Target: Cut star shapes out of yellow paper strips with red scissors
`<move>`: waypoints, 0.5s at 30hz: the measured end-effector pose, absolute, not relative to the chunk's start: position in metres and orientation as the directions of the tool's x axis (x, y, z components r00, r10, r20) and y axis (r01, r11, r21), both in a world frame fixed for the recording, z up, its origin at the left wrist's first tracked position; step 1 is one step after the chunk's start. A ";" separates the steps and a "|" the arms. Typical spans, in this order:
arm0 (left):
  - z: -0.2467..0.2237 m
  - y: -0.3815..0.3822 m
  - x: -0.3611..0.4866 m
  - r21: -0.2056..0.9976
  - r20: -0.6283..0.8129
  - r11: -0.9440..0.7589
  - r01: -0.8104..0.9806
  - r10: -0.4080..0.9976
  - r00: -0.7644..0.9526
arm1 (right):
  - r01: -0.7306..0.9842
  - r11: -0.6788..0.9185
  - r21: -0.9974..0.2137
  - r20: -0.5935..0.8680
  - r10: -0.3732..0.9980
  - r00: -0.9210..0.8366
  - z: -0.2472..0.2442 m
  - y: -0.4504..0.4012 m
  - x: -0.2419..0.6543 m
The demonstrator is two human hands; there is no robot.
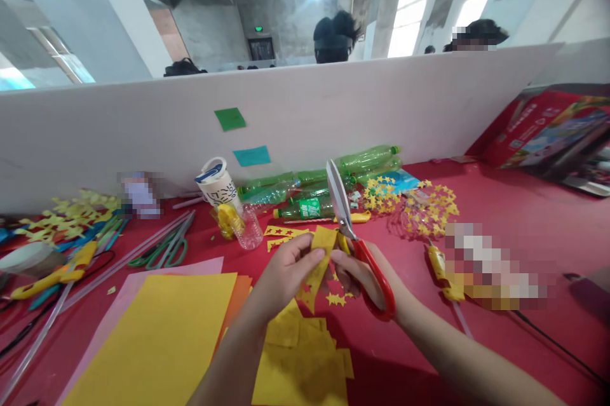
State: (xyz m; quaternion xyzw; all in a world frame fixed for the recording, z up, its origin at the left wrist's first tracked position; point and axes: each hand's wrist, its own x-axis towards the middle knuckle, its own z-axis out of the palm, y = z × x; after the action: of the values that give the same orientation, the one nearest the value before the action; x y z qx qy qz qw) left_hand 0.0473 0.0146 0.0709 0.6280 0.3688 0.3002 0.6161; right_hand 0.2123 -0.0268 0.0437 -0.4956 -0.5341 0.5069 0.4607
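Here at the front, the left hand is closed, pinching a yellow strip between thumb and fingers, and the strip stands up from its grip with a tail hanging below. Right beside it, the right hand curls through the handles of the red scissors, blades pointing up and away from the fingers; how far apart they sit, I cannot tell.

Just below the hands, small star pieces lie on the red tabletop, and nearer the wearer comes a pile of yellow pieces. To the left hand's left, a big yellow sheet overlaps a pink sheet, its straight far edge short of the green scissors.

Over on the right hand's right, red surface runs between the forearm and a yellow glue gun; that is the wider side for moving.

Beyond the hands, things crowd in: star-cut strips, a clear plastic cup, a labelled green bottle, then a white tumbler and star clusters. Farthest out, the white partition rises along the table's back edge, past the long green bottles.
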 end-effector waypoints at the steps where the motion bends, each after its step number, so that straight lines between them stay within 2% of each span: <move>1: 0.073 0.015 0.045 0.995 -0.097 0.078 0.059 0.851 0.516 | 0.076 0.006 -0.997 -0.003 0.994 -0.113 0.045 -0.028 0.214; 4: 0.080 0.017 0.034 0.977 -0.112 0.176 -0.124 0.907 0.405 | 0.129 0.046 -0.991 0.016 0.974 -0.224 0.048 -0.030 0.219; 7: 0.084 0.021 0.021 0.960 -0.071 0.137 -0.244 0.963 0.261 | 0.288 0.107 -0.952 0.013 0.950 -0.311 0.048 -0.033 0.221; 10: 0.084 0.023 0.012 0.960 -0.028 0.078 -0.270 0.982 0.185 | 0.371 0.129 -0.919 -0.013 0.934 -0.358 0.047 -0.035 0.219; 15: 0.086 0.022 0.010 0.975 0.019 0.025 -0.222 0.981 0.194 | 0.404 0.175 -0.898 -0.012 0.907 -0.420 0.045 -0.038 0.215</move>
State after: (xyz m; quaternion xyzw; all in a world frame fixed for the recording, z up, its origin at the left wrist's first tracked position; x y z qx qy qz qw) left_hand 0.0104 0.0219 0.0862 0.4865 0.3900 0.5009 0.6003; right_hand 0.2151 -0.0384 0.0451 -0.4596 -0.7135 0.4484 0.2805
